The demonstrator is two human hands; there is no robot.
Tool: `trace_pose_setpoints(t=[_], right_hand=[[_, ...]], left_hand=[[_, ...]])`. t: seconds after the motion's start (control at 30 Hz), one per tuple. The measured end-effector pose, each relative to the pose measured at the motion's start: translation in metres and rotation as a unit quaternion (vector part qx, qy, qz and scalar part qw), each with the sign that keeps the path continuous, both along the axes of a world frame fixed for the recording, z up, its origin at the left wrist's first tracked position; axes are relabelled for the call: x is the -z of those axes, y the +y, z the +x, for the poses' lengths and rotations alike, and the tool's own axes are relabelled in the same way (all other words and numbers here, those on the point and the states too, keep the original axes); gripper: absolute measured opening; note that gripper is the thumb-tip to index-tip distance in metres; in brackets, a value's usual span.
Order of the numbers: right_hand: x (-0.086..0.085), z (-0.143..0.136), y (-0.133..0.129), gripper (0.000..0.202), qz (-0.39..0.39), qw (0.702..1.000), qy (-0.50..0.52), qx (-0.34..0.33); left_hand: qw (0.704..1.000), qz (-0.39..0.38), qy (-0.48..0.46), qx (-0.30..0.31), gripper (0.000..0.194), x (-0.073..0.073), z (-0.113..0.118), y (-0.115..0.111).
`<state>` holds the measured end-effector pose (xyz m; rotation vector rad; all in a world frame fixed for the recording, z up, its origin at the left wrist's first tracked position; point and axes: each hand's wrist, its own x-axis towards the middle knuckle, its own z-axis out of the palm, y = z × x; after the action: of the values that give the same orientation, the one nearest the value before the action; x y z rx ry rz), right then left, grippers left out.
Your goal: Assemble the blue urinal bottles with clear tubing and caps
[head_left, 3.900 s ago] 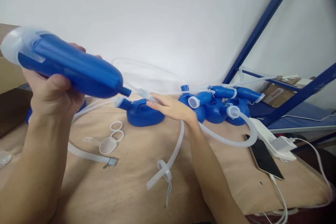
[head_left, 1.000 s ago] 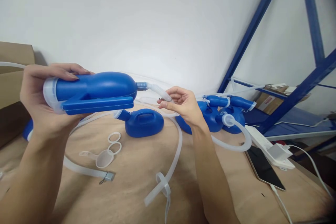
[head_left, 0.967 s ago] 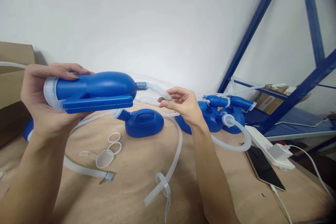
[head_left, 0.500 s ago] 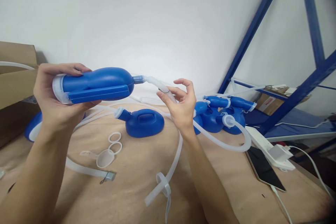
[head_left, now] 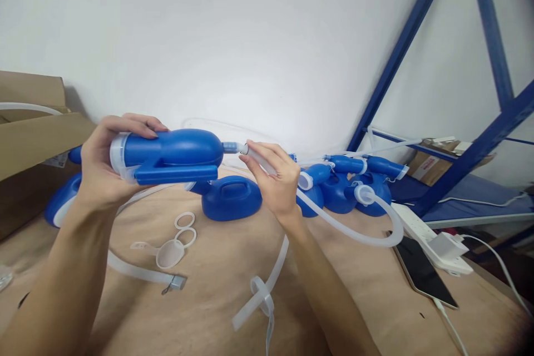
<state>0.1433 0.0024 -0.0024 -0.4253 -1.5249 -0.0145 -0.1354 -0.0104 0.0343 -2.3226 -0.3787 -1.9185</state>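
My left hand (head_left: 108,161) is wrapped round the white-rimmed wide end of a blue plastic urinal receiver (head_left: 179,147), which lies level in the air with its bar handle toward me. A narrow nozzle (head_left: 230,148) points right from its other end. Close to that nozzle, my right hand (head_left: 273,178) pinches a translucent hose (head_left: 261,160) between thumb and fingers. Its whitish front part meets the nozzle tip. Behind and below stands a blue jug (head_left: 231,198) with a moulded handle.
On the brown-covered table lie a clear cap with rings (head_left: 171,253), a hose end with a grey fitting (head_left: 177,282) and a looped hose (head_left: 261,295). Several blue jugs (head_left: 337,194) stand at right, near a phone (head_left: 423,267) and power strip (head_left: 434,239). A cardboard box (head_left: 37,139) is at left.
The receiver has shifted right and slightly down in view. My right hand has slid along the hose toward the nozzle, and its raised fingers have folded onto the hose.
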Motion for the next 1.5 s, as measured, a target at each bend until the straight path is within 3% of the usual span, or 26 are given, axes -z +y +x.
trace_pose_setpoints(t=[0.2, 0.37, 0.53, 0.77, 1.17, 1.37, 1.5], right_hand=[[-0.014, 0.011, -0.017, 0.022, -0.077, 0.984, -0.108, -0.121], [-0.019, 0.022, -0.024, 0.023, -0.158, 0.970, -0.065, -0.175], [-0.017, 0.027, -0.015, 0.043, -0.281, 0.913, -0.126, -0.268], [-0.020, 0.030, -0.007, 0.032, -0.180, 0.956, -0.160, -0.167], [-0.011, 0.019, -0.006, 0.028, -0.155, 0.961, -0.062, -0.222], [-0.010, 0.008, -0.015, 0.024, -0.144, 0.965, -0.059, -0.211], [-0.009, 0.004, -0.016, 0.026, -0.175, 0.959, -0.050, -0.216]], left_hand=[[0.998, 0.012, 0.055, 0.014, 0.061, -0.011, 0.004, -0.023], [0.999, 0.014, 0.000, 0.037, 0.054, -0.011, 0.016, -0.025], [0.998, 0.022, -0.014, 0.053, 0.057, -0.005, 0.012, -0.013], [0.998, 0.004, -0.029, 0.056, 0.058, -0.002, 0.013, -0.006], [0.998, 0.023, -0.019, 0.057, 0.066, 0.003, 0.016, 0.000], [0.998, 0.035, 0.030, 0.039, 0.071, 0.000, 0.028, -0.013], [0.999, 0.040, 0.015, 0.020, 0.072, -0.002, 0.026, -0.017]])
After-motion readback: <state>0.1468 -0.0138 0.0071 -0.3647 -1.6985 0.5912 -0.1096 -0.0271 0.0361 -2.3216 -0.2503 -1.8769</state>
